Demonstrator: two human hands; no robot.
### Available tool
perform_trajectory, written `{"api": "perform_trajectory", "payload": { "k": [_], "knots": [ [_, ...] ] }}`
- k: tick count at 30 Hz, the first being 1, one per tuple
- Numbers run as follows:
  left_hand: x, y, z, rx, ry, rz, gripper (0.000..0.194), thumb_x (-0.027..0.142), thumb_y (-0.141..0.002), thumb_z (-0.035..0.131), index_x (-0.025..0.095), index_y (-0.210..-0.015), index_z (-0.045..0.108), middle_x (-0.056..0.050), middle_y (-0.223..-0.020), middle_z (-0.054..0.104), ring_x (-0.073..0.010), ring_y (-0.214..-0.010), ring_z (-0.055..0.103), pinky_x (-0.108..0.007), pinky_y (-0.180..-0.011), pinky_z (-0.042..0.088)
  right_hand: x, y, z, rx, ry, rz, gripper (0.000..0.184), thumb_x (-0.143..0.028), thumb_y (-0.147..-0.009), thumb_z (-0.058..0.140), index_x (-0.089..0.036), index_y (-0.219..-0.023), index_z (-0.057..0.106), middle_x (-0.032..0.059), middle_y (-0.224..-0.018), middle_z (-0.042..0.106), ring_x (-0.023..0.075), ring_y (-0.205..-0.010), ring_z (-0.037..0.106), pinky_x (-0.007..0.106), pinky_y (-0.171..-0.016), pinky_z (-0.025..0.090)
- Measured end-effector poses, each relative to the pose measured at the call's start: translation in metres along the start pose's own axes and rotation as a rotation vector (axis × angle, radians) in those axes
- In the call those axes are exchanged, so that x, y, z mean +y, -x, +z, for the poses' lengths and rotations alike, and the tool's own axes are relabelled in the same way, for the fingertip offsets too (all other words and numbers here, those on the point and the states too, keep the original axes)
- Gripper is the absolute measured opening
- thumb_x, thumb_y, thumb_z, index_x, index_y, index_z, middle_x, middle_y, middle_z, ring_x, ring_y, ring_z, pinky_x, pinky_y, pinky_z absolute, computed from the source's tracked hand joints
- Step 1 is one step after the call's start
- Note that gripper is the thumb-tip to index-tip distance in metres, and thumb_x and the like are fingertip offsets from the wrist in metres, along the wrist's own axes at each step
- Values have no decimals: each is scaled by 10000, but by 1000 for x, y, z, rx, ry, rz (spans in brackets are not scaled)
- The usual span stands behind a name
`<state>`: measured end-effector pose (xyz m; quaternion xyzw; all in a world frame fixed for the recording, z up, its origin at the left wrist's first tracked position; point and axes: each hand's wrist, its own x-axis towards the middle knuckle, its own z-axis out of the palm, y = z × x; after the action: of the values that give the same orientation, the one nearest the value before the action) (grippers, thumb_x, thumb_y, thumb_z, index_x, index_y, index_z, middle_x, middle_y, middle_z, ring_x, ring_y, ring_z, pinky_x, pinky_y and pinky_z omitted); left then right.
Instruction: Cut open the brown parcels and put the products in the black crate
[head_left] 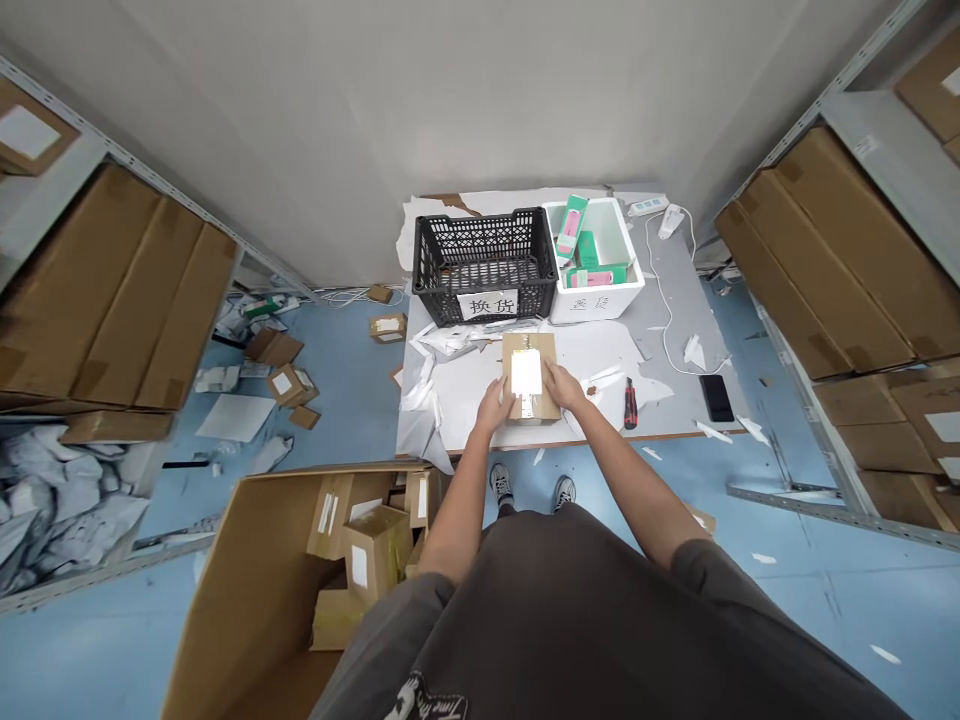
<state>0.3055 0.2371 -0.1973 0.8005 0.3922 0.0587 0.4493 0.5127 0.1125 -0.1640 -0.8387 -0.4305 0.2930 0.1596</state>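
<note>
Carton of brown cardboard is at the near part of the desk, with its broad face turned up, and it is held between 2 hands. The left hand holds it by the left side and the right hand by the right side, a little farther from the body; both are curved only as narrow as the carton allows. Whether the bottom rests fully on the desk, it is not possible to tell. To do this hold well, I think the 2 palms should press evenly and on the flat sides, because thin cardboard can probably bend if the force is at 1 corner. It is also good to leave the white label free of fingers, as it seems flat, and the glossy tape near it looks slippery. The red and black cutter lies just to the right, so the right forearm should pass it with care. Behind are a black crate of stiff plastic mesh and a white box with thick, smooth walls, which looks like foam. Crumpled plastic bags, soft and wrinkled, lie between the crate and the carton.
</note>
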Motion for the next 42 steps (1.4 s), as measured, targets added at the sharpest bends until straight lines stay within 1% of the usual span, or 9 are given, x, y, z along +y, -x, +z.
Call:
{"api": "perform_trajectory", "payload": {
  "k": [4, 7, 13, 22, 26, 31, 36, 39, 42],
  "knots": [
    [-17, 36, 11, -63, -104, 38, 856, 435, -924, 767, 263, -1672, 387, -160, -1711, 383, -339, -1592, 367, -482, -1249, 400, 22, 38, 18, -2, -30, -44, 769, -473, -1018, 630, -259, -1693, 330, 159, -1611, 483, 319, -1375, 579, 426, -1092, 503],
    [-14, 46, 23, -96, -171, 31, 978, 339, -873, 834, 306, -1701, 315, -171, -1693, 371, -365, -1543, 438, -488, -1196, 457, 24, 60, 39, -93, 7, -68, 930, -416, -921, 784, -291, -1702, 295, 155, -1579, 489, 311, -1307, 625, 391, -1046, 515],
    [-5, 43, 33, -60, -241, -34, 842, 238, -957, 723, 302, -1696, 324, -167, -1485, 529, -329, -1338, 625, -446, -1096, 523, 12, 63, 63, -61, 77, 28, 744, -311, -1010, 676, -295, -1678, 349, 135, -1336, 576, 266, -1049, 716, 329, -902, 523],
    [47, 28, -35, 56, -211, 38, 694, 549, -979, 693, 351, -1607, 474, -89, -1290, 722, -308, -1123, 719, -383, -992, 536, -12, 48, -25, 73, 87, -96, 597, -507, -1103, 474, -278, -1651, 411, 156, -1318, 643, 313, -1059, 701, 362, -918, 513],
    [70, -4, -48, 144, -166, -91, 763, 606, -993, 639, 320, -1655, 389, -79, -1240, 774, -314, -1102, 734, -391, -976, 530, -24, 15, -50, 138, 68, -98, 645, -500, -1123, 365, -219, -1699, 295, 172, -1341, 685, 333, -1114, 682, 401, -969, 507],
    [73, -22, -26, 143, -30, -20, 822, 494, -1046, 559, 245, -1737, 190, -147, -1584, 571, -287, -1329, 641, -397, -1081, 513, -23, -9, -48, 212, -36, 8, 682, -369, -1110, 298, -191, -1749, 140, 185, -1366, 674, 332, -1155, 675, 444, -1006, 522],
    [60, 9, -3, 183, -97, 168, 889, 500, -966, 713, 277, -1715, 289, -130, -1788, 226, -358, -1619, 301, -490, -1247, 389, 4, 11, -37, 301, -141, -127, 666, -385, -1087, 366, -224, -1725, 266, 155, -1563, 540, 295, -1331, 594, 463, -1119, 502],
    [49, 22, 9, 69, -125, 142, 919, 454, -903, 805, 289, -1688, 356, -162, -1745, 307, -391, -1564, 392, -507, -1206, 442, 21, 26, -24, 189, -159, -163, 692, -412, -1031, 535, -260, -1685, 371, 139, -1548, 559, 295, -1349, 579, 480, -1140, 489],
    [43, 20, 20, 63, -97, 94, 780, 349, -1007, 673, 278, -1700, 321, -178, -1618, 477, -339, -1491, 493, -484, -1173, 476, 30, 31, -8, 105, -192, -171, 794, -319, -962, 635, -291, -1698, 337, 140, -1522, 567, 290, -1281, 616, 479, -1091, 517]
  ]
}}
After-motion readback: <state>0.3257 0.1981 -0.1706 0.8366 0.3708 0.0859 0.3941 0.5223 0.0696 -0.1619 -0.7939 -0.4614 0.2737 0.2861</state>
